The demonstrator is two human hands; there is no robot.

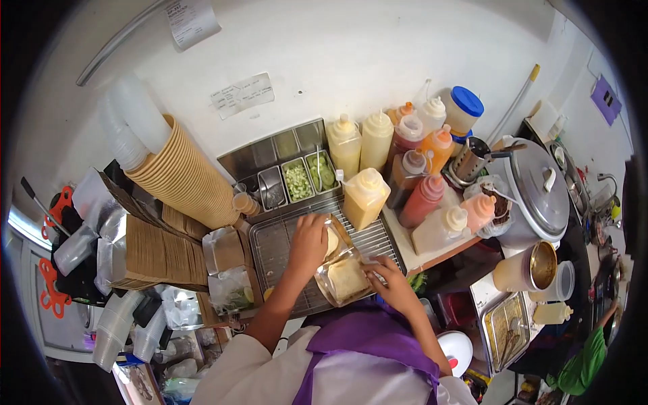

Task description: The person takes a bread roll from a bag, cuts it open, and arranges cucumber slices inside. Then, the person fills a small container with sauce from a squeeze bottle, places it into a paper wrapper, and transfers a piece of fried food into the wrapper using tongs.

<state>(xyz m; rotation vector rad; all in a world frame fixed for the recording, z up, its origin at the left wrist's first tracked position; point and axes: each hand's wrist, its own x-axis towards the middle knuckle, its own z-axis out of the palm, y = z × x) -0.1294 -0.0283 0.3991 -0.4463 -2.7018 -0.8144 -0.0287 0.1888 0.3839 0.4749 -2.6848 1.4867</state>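
Where our purple apron (pixel 368 344) ends, our right hand (pixel 389 278) bends its fingers at the right edge of an open brown box (pixel 345 241), and we cannot tell whether they pinch it. The box lies on a wire rack (pixel 275 236) just in front of us, with a square slice of bread (pixel 347 278) in its nearer half and a pale piece (pixel 332 241) in the farther one. Our left hand (pixel 310 235) curls over the farther half's left side; its fingertips are hidden, so we cannot tell its grip either. Just beyond the box, a squeeze bottle of yellow sauce (pixel 366 197) stands on the rack. Farther back, chopped green pieces (pixel 295 180) and green slices (pixel 320 170) fill steel compartments, and a handwritten note (pixel 243 94) hangs on the white wall (pixel 304 61).
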